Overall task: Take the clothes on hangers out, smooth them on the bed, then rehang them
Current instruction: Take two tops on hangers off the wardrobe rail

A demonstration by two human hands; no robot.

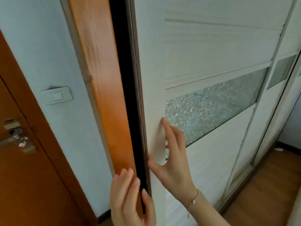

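A white sliding wardrobe door point(203, 51) with a frosted glass band stands slightly apart from an orange wooden side panel point(104, 82). A narrow dark gap point(127, 88) shows between them; no clothes or hangers are visible inside. My right hand point(172, 154) lies flat on the door's left stile with straight fingers, thumb at the door's edge by the gap. My left hand point(130, 201) is lower, fingers straight over the orange panel and the gap, thumb touching the door's edge.
A brown room door point(24, 176) with a metal handle point(16, 136) is at the left. A light switch point(57, 95) sits on the pale wall. A second sliding door panel point(280, 70) and wooden floor point(268, 185) are at the right.
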